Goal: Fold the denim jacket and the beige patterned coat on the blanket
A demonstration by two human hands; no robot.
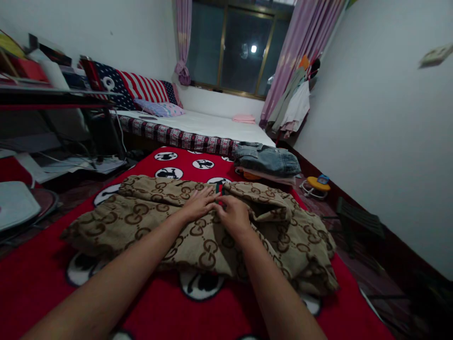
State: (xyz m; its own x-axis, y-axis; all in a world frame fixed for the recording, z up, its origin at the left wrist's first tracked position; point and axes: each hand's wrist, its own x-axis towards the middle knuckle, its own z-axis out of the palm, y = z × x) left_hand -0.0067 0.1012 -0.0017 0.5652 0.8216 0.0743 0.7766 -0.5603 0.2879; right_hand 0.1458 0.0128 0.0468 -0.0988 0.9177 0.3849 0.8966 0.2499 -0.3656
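Observation:
A tan garment (205, 238) with brown interlocking letters lies spread sideways on a red blanket; whether it is a jacket or another piece I cannot tell. A narrow green and red stripe (220, 189) shows near its far edge. My left hand (200, 205) rests flat on the cloth just left of the stripe, fingers stretched out. Close beside it, my right hand (234, 213) has thumb and fingers drawn together on the fabric by the stripe. Right of that hand the cloth is bunched into a raised fold.
Folded clothes with jeans (267, 159) on top are stacked at the far right of the red blanket (198, 311). Beyond stands a white-covered bed (208, 123). A cluttered desk (60, 97) is at left; a yellow stool (318, 184) is at right.

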